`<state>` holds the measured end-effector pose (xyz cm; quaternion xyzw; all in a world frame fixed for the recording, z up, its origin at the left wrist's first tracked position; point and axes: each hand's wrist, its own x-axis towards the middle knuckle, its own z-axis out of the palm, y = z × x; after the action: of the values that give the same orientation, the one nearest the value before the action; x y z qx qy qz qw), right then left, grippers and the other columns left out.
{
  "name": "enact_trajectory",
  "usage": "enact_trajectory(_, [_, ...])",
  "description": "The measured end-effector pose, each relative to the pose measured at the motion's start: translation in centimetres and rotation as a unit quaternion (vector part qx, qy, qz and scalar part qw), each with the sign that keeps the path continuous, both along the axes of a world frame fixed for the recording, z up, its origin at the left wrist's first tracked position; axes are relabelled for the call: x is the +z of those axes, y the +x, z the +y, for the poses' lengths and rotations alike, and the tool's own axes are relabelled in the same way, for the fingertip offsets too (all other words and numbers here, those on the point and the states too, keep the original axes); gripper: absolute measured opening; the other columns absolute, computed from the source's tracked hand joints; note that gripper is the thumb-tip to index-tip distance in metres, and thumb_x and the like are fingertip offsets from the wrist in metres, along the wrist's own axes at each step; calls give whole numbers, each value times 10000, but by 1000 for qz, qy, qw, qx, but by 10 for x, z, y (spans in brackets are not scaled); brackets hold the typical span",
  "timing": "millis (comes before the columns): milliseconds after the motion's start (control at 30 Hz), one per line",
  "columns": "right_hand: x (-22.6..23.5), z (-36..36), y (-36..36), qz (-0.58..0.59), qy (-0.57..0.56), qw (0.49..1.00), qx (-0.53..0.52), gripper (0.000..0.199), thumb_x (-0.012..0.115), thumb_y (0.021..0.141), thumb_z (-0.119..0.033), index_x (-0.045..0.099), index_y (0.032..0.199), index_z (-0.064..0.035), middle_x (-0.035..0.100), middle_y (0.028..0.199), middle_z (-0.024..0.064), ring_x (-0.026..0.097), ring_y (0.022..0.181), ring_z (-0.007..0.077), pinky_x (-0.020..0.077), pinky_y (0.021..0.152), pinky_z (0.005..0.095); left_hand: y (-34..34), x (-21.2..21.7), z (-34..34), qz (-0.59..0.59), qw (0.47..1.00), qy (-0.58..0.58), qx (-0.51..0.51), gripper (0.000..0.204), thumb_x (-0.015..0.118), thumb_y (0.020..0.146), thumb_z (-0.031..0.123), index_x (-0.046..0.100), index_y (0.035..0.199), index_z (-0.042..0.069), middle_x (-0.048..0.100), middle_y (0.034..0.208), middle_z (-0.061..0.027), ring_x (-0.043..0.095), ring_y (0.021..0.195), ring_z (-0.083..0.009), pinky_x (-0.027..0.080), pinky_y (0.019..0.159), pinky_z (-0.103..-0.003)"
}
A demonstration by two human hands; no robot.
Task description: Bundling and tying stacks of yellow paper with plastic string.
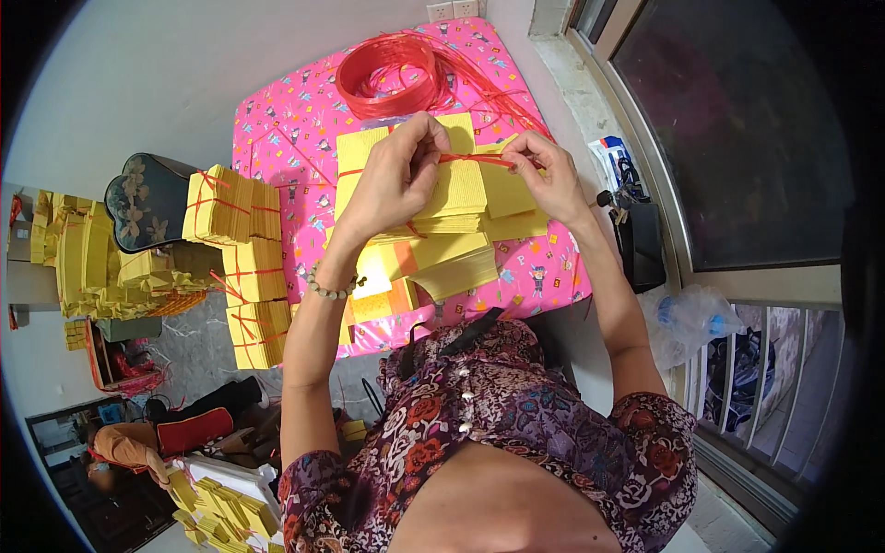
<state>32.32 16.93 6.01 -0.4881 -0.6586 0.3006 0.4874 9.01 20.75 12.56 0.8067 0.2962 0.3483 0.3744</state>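
A red plastic strip (475, 158) runs across the top of a stack of yellow paper (458, 189) on the table in front of me. My left hand (403, 175) is closed in a pinch on the strip at the stack's left side, its fingertips partly hidden. On the right, my right hand (550, 182) pinches the strip's other end between thumb and fingers. The strip crosses over itself between my hands. More yellow paper stacks (454, 264) lie beneath and around this one, some bound with red strips.
A coil of red strip (387, 76) rests at the far side of the pink patterned tablecloth (277, 129). Tied yellow bundles (256, 272) line the table's left edge, beside a dark flowered chair back (143, 205). At lower left a person (129, 449) is near more yellow paper (221, 509). A window (728, 138) stands right.
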Motion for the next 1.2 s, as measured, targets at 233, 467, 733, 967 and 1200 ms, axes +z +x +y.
enact_trajectory(233, [-32, -10, -14, 81, -44, 996, 11, 403, 670, 844, -166, 505, 1182, -22, 582, 1118, 91, 576, 1036, 181, 488, 843, 314, -14, -1, 9, -5, 999, -33, -4, 200, 563, 825, -13, 538, 1021, 19, 548, 805, -41, 495, 683, -100, 433, 608, -228])
enact_trajectory(467, [-43, -13, -27, 34, 12, 995, 93, 946, 805, 694, -350, 277, 1394, 5, 359, 1396, 163, 332, 1321, 262, 290, 1080, 400, -58, -13, -8, -112, 982, 12, 152, 346, 579, 861, 12, 519, 1201, -7, 555, 1209, -126, 498, 1172, -202, 375, 1015, -335])
enact_trajectory(733, [-40, -10, -41, 59, -17, 993, 103, 1001, 850, 623, -350, 297, 1393, -30, 399, 1336, 132, 353, 1289, 248, 290, 1075, 397, -61, -104, -51, -300, 911, -205, 194, 732, 643, 848, 245, 253, 1435, 49, 412, 1359, -105, 416, 1226, -191, 366, 1005, -352])
enact_trajectory(967, [-15, -8, -42, 34, 70, 996, 37, 666, 651, 860, -362, 398, 1363, -6, 553, 1252, 172, 575, 1104, 231, 473, 890, 322, -48, -45, -49, -198, 927, -201, 246, 518, 618, 902, 257, 424, 1318, 16, 589, 1135, -95, 558, 1017, -163, 449, 891, -307])
enact_trajectory(1200, [40, -34, -49, -49, -80, 994, -58, 542, 542, 900, -469, 528, 1281, -84, 689, 951, 138, 686, 820, 226, 510, 701, 321, -59, -4, -52, 98, 938, -144, 299, 610, 409, 944, 520, 531, 1169, -34, 654, 902, -201, 647, 846, -303, 480, 766, -391])
